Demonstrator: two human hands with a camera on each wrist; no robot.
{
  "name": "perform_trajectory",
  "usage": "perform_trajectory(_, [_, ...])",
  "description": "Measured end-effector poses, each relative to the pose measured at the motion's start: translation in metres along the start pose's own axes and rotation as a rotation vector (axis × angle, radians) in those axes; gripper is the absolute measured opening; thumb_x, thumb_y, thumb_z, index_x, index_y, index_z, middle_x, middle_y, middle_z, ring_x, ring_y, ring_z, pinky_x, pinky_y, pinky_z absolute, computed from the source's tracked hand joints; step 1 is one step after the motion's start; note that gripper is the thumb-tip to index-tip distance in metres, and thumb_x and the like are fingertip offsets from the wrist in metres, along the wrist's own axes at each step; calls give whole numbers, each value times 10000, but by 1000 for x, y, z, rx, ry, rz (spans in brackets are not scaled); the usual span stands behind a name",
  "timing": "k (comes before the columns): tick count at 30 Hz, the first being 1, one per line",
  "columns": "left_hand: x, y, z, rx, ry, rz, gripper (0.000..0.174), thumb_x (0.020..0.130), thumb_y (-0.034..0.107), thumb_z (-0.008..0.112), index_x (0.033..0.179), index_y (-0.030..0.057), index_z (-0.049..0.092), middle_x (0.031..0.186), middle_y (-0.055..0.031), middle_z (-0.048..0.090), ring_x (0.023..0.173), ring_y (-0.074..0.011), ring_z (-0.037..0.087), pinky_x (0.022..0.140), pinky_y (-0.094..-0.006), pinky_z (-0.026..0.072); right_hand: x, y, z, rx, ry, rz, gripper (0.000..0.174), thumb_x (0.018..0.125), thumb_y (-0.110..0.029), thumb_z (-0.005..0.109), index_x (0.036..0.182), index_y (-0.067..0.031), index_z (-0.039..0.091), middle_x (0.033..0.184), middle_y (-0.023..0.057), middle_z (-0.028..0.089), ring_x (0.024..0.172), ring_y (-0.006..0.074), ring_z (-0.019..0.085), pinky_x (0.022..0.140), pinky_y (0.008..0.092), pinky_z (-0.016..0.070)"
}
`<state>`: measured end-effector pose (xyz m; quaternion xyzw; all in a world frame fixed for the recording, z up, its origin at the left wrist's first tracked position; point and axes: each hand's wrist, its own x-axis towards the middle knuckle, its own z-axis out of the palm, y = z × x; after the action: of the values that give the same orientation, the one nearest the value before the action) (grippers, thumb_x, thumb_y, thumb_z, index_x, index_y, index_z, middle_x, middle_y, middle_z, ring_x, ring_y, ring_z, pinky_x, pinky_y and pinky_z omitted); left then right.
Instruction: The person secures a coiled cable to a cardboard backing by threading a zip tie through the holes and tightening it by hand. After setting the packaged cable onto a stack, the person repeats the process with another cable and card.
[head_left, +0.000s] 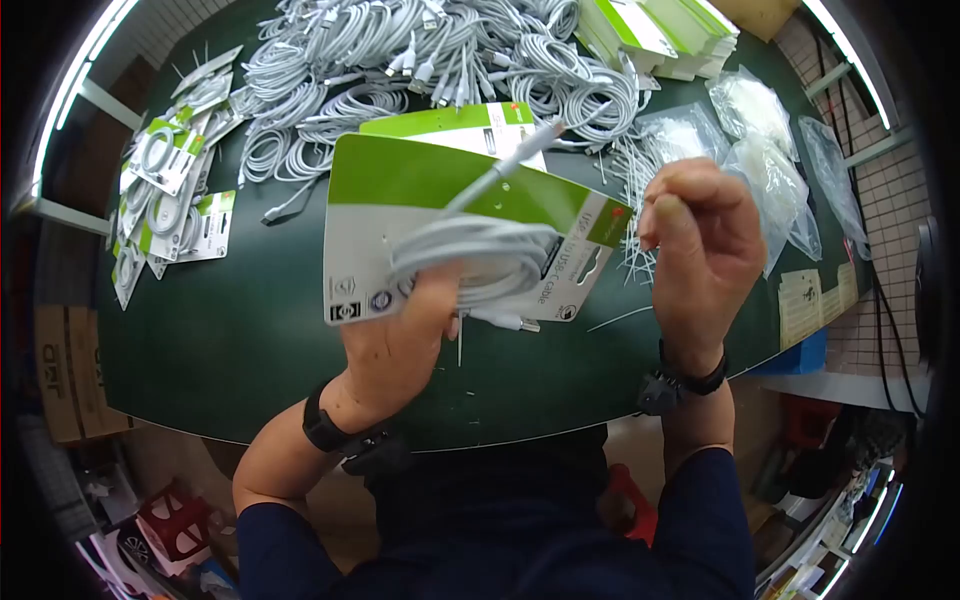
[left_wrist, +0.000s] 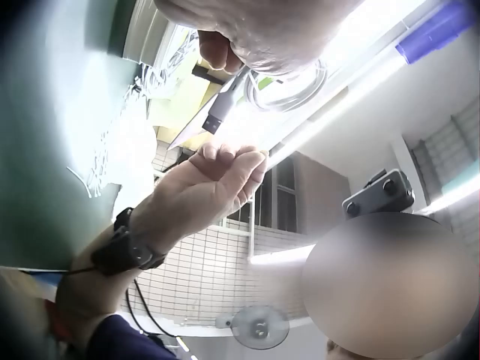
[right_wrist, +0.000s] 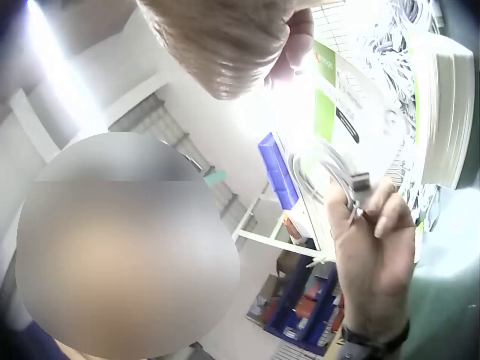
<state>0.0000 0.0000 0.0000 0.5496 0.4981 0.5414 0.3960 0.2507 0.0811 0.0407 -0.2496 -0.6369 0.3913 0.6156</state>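
In the head view the left hand (head_left: 395, 345) grips a green and white card (head_left: 375, 185) with a coiled white cable (head_left: 480, 250) on its face, the thumb across the coil. One cable end sticks up blurred over the card; a USB plug (head_left: 505, 320) pokes out at its lower edge, and the left wrist view shows that plug (left_wrist: 220, 112) close. To the right of the card, not touching it, is the right hand (head_left: 705, 255), fingers curled and thumb against them, with nothing visible between. The right wrist view shows the left hand (right_wrist: 375, 255) under the coil (right_wrist: 319, 169).
Bundled white cables (head_left: 390, 50) cover the table's far side, beside stacked cards (head_left: 655, 35). Carded cables (head_left: 165, 190) lie at the left. Plastic bags (head_left: 770, 150) and loose white ties (head_left: 630, 185) are at the right. Another green card (head_left: 440, 122) lies behind the held one.
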Motion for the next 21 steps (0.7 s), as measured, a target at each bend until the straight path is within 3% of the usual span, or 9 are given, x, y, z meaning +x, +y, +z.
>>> perform_trajectory(3, [19, 26, 7, -418, 136, -123, 305, 1026, 119, 680, 1297, 27, 573, 1029, -70, 677, 663, -94, 618, 446, -251, 473, -1, -12, 18, -229, -182, -236, 173, 936, 19, 782, 1082, -69, 752, 992, 87, 735, 749, 225, 669, 656, 273, 529])
perform_trajectory(4, [22, 29, 8, -415, 138, -109, 305, 1026, 119, 680, 1297, 27, 573, 1029, -70, 677, 663, -94, 618, 446, -251, 473, -2, -16, 24, -225, -182, -250, 173, 936, 19, 782, 1082, -69, 752, 992, 87, 735, 749, 225, 669, 656, 273, 529])
perform_trajectory(6, [26, 34, 12, -461, 206, -124, 283, 1032, 119, 675, 1278, 30, 569, 1006, -62, 665, 637, -84, 598, 424, -246, 447, -3, -24, 33, -344, -401, -367, 313, 819, 74, 842, 1079, -57, 727, 971, 85, 698, 789, 213, 646, 681, 321, 509])
perform_trajectory(10, [34, 38, 11, -543, 250, -122, 275, 1036, 124, 675, 1270, 35, 561, 988, -58, 658, 628, -83, 593, 422, -246, 444, -3, -32, 51, -568, -460, -534, 377, 730, 31, 900, 1062, -58, 745, 931, 62, 697, 734, 214, 633, 628, 347, 505])
perform_trajectory(16, [40, 32, 11, -593, 288, -68, 287, 1043, 126, 668, 1291, 44, 549, 992, -55, 663, 637, -86, 599, 426, -247, 449, 8, -20, 64, -783, -432, -612, 366, 692, -1, 897, 1030, -46, 764, 899, 65, 699, 679, 217, 619, 577, 343, 502])
perform_trajectory(20, [44, 6, 9, -526, 387, -2, 238, 1040, 117, 668, 1247, 41, 580, 1001, -48, 671, 664, -96, 619, 430, -258, 441, -3, -9, 74, -722, -456, -692, 305, 714, 1, 876, 995, -34, 765, 895, 75, 699, 670, 216, 617, 553, 330, 492])
perform_trajectory(21, [44, -12, 2, -121, 408, 179, 220, 1037, 114, 671, 1228, 40, 592, 1000, -44, 672, 667, -99, 624, 432, -263, 439, -8, -9, 79, -691, -462, -716, 288, 722, -2, 872, 988, -31, 764, 893, 76, 698, 671, 219, 620, 551, 329, 490])
